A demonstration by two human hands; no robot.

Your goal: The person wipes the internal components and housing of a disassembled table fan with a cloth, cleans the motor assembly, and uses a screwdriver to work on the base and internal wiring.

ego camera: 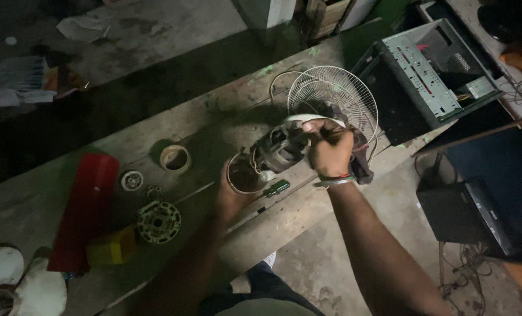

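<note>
Your right hand (329, 149) clenches the fan motor (279, 149) above the table (214, 117); your left hand (230, 196) grasps its near end, the guard (334, 93) behind.

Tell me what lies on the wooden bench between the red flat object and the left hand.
In the head view, a round metal motor plate and a small round bearing cap.

single head-mounted view, looking steeply down from above the person's chest. it faces forward across the wooden bench (226, 111), close enough to fill mid-frame with both forearms; the floor (354, 257) lies beneath at lower right.
</note>
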